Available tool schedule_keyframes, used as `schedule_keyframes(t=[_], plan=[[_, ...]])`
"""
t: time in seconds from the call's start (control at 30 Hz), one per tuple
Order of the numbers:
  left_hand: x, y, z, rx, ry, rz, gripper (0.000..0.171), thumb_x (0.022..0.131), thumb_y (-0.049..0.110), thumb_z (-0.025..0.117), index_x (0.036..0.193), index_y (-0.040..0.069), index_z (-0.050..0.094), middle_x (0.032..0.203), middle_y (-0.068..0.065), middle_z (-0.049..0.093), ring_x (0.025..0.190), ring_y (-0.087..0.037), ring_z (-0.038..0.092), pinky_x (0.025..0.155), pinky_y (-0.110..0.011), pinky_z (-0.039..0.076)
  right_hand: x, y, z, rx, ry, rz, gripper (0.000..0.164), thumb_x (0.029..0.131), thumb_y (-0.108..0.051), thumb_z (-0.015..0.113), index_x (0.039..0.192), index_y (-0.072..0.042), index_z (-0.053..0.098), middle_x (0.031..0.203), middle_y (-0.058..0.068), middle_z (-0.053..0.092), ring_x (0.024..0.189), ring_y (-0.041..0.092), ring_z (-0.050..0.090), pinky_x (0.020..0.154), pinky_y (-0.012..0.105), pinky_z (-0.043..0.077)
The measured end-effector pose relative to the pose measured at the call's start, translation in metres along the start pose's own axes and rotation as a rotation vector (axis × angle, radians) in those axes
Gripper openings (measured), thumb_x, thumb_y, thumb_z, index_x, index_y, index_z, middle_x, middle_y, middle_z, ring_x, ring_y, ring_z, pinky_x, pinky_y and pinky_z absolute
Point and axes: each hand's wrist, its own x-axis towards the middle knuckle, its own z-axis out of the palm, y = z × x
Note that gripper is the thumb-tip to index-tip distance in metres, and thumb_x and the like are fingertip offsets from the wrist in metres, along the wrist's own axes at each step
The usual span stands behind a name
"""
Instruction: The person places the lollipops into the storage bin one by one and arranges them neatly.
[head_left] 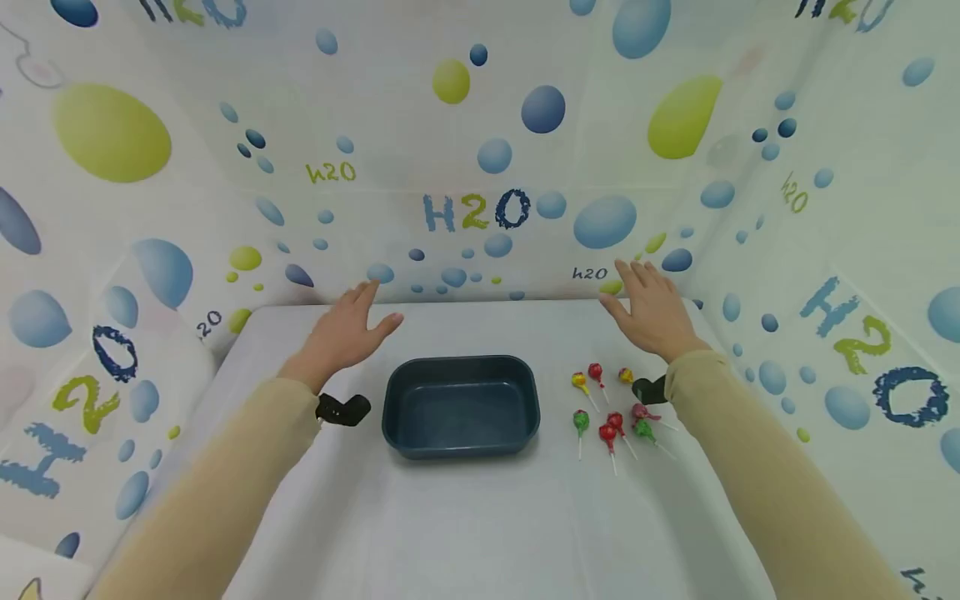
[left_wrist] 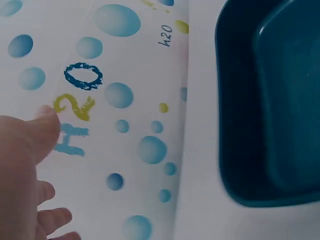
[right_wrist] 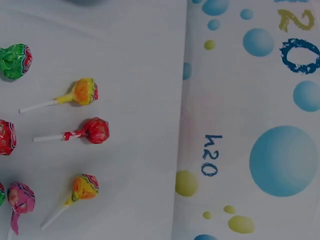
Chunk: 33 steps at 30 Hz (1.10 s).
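My left hand [head_left: 347, 331] is raised over the table's left side, fingers straight and thumb spread, holding nothing. In the left wrist view the thumb and some fingertips of that left hand [left_wrist: 30, 145] show at the left edge. On the other side my right hand [head_left: 651, 310] hovers past the lollipops, fingers extended, also with nothing in it; the right wrist view does not show it. A dark blue rectangular tray [head_left: 461, 450] sits between the arms. To its right lie several wrapped lollipops, among them a green one [head_left: 581, 419], a yellow one [right_wrist: 84, 92] and a red one [right_wrist: 97, 130].
A white-covered table [head_left: 480, 533] carries the tray and lollipops. Behind it and at both sides hangs a white curtain [head_left: 405, 108] printed with blue and green drops and H2O lettering. Dark wrist camera mounts [head_left: 343, 410] stick inward from both sleeves.
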Motion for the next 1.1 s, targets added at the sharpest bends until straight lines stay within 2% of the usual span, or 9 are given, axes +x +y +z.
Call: schedule_keyframes(t=[0.17, 0.33, 0.47, 0.6, 0.7, 0.9, 1.1], plan=[[-0.011, -0.019, 0.041, -0.306, -0.013, -0.039, 0.08, 0.107, 0.047, 0.046, 0.163, 0.001, 0.013, 0.168, -0.027, 0.02, 0.154, -0.047, 0.022, 0.126, -0.062, 0.023, -0.003, 0.008, 0.007, 0.045, 0.011, 0.012, 0.072, 0.107, -0.047, 0.043, 0.162, -0.004, 0.023, 0.165, 0.029, 0.025, 0.155, 0.049, 0.016, 0.128, 0.065, 0.014], [-0.024, -0.036, 0.087, -0.483, -0.028, -0.039, 0.071, 0.107, 0.029, 0.054, 0.163, 0.001, 0.019, 0.167, -0.026, 0.025, 0.152, -0.046, 0.03, 0.121, -0.059, 0.035, -0.008, 0.016, 0.016, 0.069, 0.005, 0.029, 0.073, 0.107, -0.048, 0.042, 0.162, -0.004, 0.023, 0.164, 0.029, 0.026, 0.154, 0.051, 0.017, 0.126, 0.067, 0.016], [-0.036, -0.05, 0.109, -0.6, -0.04, -0.022, 0.068, 0.106, 0.017, 0.057, 0.162, 0.001, 0.022, 0.167, -0.025, 0.024, 0.153, -0.046, 0.029, 0.121, -0.058, 0.035, -0.011, 0.02, 0.021, 0.077, -0.012, 0.042, 0.073, 0.107, -0.05, 0.041, 0.162, -0.004, 0.023, 0.165, 0.029, 0.025, 0.154, 0.05, 0.017, 0.126, 0.068, 0.016], [-0.047, -0.058, 0.119, -0.699, -0.046, 0.018, 0.067, 0.104, 0.011, 0.058, 0.161, -0.002, 0.024, 0.167, -0.025, 0.024, 0.153, -0.046, 0.027, 0.122, -0.057, 0.032, -0.013, 0.022, 0.026, 0.082, -0.029, 0.046, 0.075, 0.107, -0.051, 0.041, 0.162, -0.004, 0.022, 0.165, 0.028, 0.025, 0.154, 0.048, 0.017, 0.126, 0.067, 0.016], [-0.052, -0.06, 0.124, -0.73, -0.06, 0.036, 0.067, 0.104, 0.008, 0.058, 0.16, -0.003, 0.024, 0.168, -0.024, 0.024, 0.153, -0.045, 0.027, 0.121, -0.054, 0.032, -0.014, 0.025, 0.03, 0.081, -0.028, 0.04, 0.074, 0.107, -0.049, 0.042, 0.162, -0.003, 0.023, 0.165, 0.028, 0.026, 0.154, 0.048, 0.019, 0.126, 0.067, 0.017], [-0.057, -0.056, 0.126, -0.72, -0.077, 0.012, 0.065, 0.105, 0.009, 0.057, 0.161, 0.001, 0.025, 0.168, -0.021, 0.025, 0.153, -0.044, 0.029, 0.121, -0.048, 0.033, -0.014, 0.031, 0.037, 0.074, -0.013, 0.037, 0.071, 0.108, -0.046, 0.043, 0.159, 0.0, 0.028, 0.163, 0.029, 0.029, 0.153, 0.05, 0.02, 0.125, 0.068, 0.017], [-0.056, -0.057, 0.131, -0.71, -0.079, 0.037, 0.065, 0.105, 0.008, 0.055, 0.161, -0.001, 0.023, 0.168, -0.022, 0.022, 0.152, -0.045, 0.028, 0.12, -0.049, 0.031, -0.018, 0.037, 0.036, 0.08, -0.039, 0.066, 0.072, 0.108, -0.047, 0.041, 0.16, 0.0, 0.026, 0.164, 0.03, 0.027, 0.154, 0.051, 0.018, 0.126, 0.068, 0.016]])
